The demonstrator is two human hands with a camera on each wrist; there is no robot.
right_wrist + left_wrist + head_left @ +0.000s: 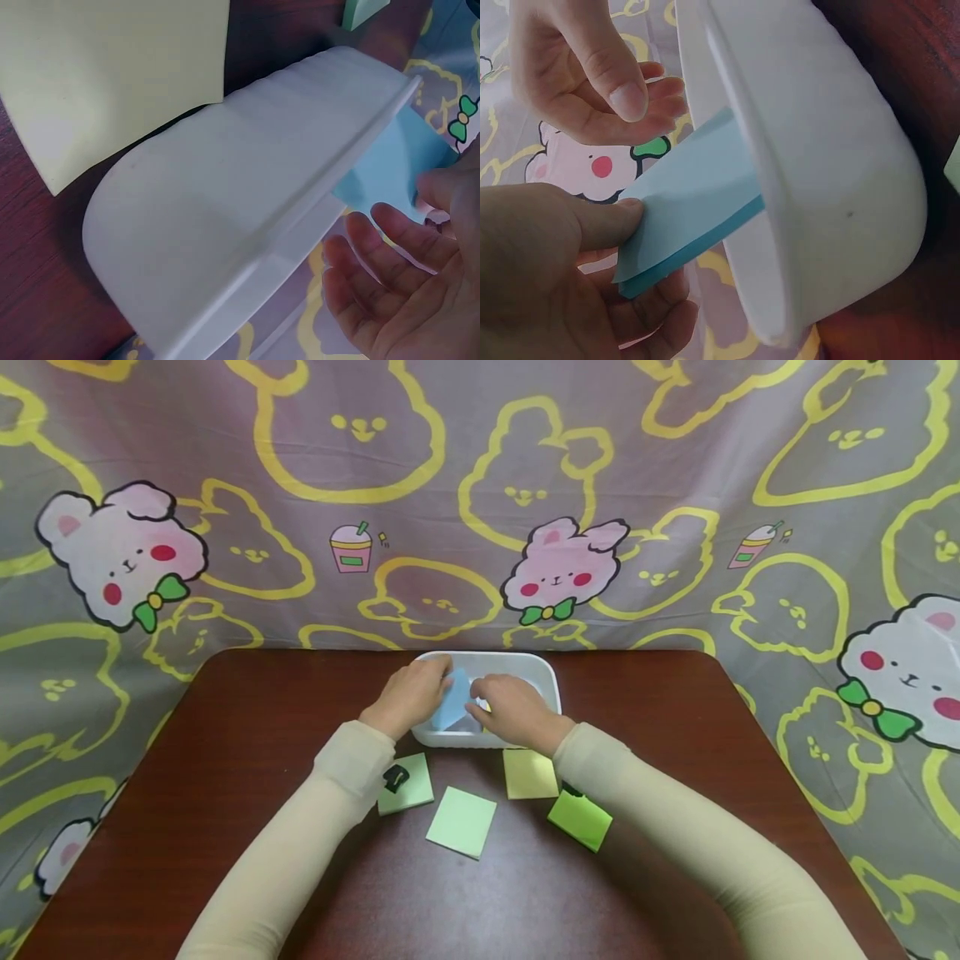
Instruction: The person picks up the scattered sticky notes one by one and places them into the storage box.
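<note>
Over a white plastic tray (468, 740), my left hand (411, 695) pinches a light blue sticky note pad (452, 703) between thumb and fingers. In the left wrist view the blue pad (686, 199) slants down past the tray's rim, its far end hidden inside. My right hand (517, 708) hovers above the tray's right half, close to the pad. In the right wrist view, that hand's fingers (397, 240) are loosely bent with nothing seen between them. A small yellow bit (486, 705) shows beside the right hand, mostly covered.
In front of the tray lie two pale green pads (461, 822), a yellow pad (530, 775) and a bright green pad (581, 821). All rest on a dark reddish-brown table (480, 910). A patterned curtain (465, 510) hangs behind it.
</note>
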